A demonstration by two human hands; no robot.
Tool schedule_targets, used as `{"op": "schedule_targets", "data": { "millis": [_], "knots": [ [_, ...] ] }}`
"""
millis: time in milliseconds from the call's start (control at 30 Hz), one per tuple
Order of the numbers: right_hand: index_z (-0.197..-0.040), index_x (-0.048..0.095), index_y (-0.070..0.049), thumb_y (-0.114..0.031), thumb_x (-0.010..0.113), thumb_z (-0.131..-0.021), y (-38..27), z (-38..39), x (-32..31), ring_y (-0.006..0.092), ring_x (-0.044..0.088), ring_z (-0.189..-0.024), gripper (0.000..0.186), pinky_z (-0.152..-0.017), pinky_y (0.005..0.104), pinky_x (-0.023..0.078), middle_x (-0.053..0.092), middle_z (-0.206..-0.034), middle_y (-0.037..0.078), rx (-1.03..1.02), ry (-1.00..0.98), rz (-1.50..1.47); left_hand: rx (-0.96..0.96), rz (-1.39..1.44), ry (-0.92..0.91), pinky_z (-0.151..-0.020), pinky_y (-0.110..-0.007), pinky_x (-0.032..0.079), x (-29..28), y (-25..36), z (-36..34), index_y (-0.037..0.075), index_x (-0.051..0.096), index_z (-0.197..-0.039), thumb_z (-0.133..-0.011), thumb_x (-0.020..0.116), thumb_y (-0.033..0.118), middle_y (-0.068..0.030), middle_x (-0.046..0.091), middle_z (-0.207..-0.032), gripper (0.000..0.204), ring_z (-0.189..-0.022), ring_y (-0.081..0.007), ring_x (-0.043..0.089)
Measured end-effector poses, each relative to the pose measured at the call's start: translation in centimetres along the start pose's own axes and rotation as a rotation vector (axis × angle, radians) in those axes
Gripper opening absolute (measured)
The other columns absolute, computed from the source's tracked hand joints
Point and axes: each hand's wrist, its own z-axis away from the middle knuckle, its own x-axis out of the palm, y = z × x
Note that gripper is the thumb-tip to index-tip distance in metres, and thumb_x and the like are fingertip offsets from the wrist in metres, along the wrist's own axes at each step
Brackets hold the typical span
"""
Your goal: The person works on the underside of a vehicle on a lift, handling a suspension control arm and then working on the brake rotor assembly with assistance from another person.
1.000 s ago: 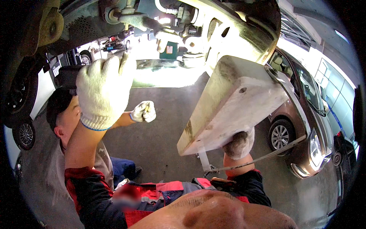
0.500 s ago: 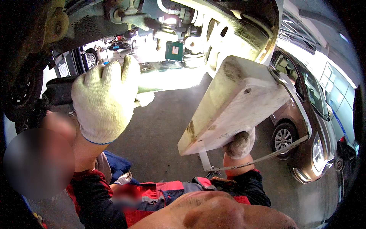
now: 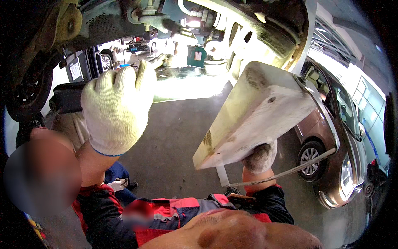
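Observation:
My left hand [image 3: 116, 110], in a white knit glove, is raised under the car's underside [image 3: 166, 25] with its fingers curled closed. Whatever lies inside that grip is hidden. Lower on the right, my right hand [image 3: 262, 157] wears a glove with dirty, dark knuckles. It is closed against the lower side of a long, white, box-shaped piece [image 3: 253, 112], smudged and with small holes; its fingertips are hidden. A bent metal strip [image 3: 286, 170] runs around beside this piece. Beyond my left hand is a brightly lit, flat, shiny surface [image 3: 190, 85].
A co-worker [image 3: 118, 182] with a gloved hand is close on my left. A brown car [image 3: 327, 124] stands to the right. Overhead are suspension parts [image 3: 182, 35] and a pale curved panel [image 3: 269, 33]. Farther back are a green box [image 3: 195, 56] and a parked car [image 3: 139, 45].
The view has shifted slightly, so the background sits farther right. A white-gloved shape below my left fingers is gone; a blurred shape now shows above them. The co-worker has moved lower left.

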Motion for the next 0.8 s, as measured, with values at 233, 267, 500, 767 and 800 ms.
{"op": "schedule_targets", "data": {
  "millis": [233,267,500,767,800],
  "knots": [
    [-0.142,0.041,-0.002,-0.042,0.061,-0.096,0.48,-0.54,-0.06,0.0312,0.06,-0.114,0.064,-0.098,0.0485,0.052,0.055,-0.133,0.014,-0.11,-0.038,0.171,-0.018,0.004,-0.027,-0.062,-0.038,0.049,0.13,-0.15,0.16,0.014,0.068,-0.112,-0.076,0.065,0.015,-0.0006,0.059,-0.083,0.036,-0.076,-0.02,0.061],
    [-0.142,0.041,-0.002,-0.042,0.06,-0.096,0.47,-0.69,0.05,0.0314,0.06,-0.114,0.064,-0.098,0.0485,0.051,0.055,-0.133,0.014,-0.137,-0.051,0.189,-0.016,-0.001,-0.021,-0.063,-0.038,0.049,0.19,-0.17,0.19,0.014,0.068,-0.112,-0.076,0.065,0.016,-0.0004,0.059,-0.084,0.036,-0.076,-0.0199,0.061],
    [-0.143,0.04,-0.003,-0.042,0.053,-0.1,0.36,-0.64,-0.17,0.0304,0.059,-0.116,0.06,-0.1,0.0485,0.05,0.054,-0.134,0.014,-0.049,-0.084,0.054,-0.024,0.018,-0.007,-0.065,-0.038,0.048,0.35,-0.11,0.29,0.015,0.067,-0.114,-0.075,0.066,0.016,0.0009,0.059,-0.086,0.039,-0.077,-0.019,0.06],
    [-0.141,0.042,-0.003,-0.042,0.051,-0.1,0.14,-0.42,-0.44,0.031,0.058,-0.116,0.057,-0.1,0.0492,0.049,0.055,-0.133,0.014,-0.036,-0.051,-0.015,-0.028,0.017,-0.02,-0.065,-0.039,0.048,0.48,-0.05,0.24,0.016,0.067,-0.114,-0.077,0.066,0.018,-0.0001,0.057,-0.085,0.037,-0.077,-0.0199,0.06],
    [-0.14,0.043,-0.003,-0.042,0.052,-0.1,0.04,-0.58,-0.04,0.0307,0.059,-0.115,0.057,-0.1,0.0488,0.05,0.055,-0.133,0.014,-0.049,-0.066,0.025,-0.024,0.022,-0.02,-0.064,-0.038,0.048,0.5,-0.08,0.29,0.015,0.067,-0.114,-0.077,0.066,0.018,-0.0002,0.057,-0.085,0.037,-0.077,-0.02,0.06]
  ]
}}
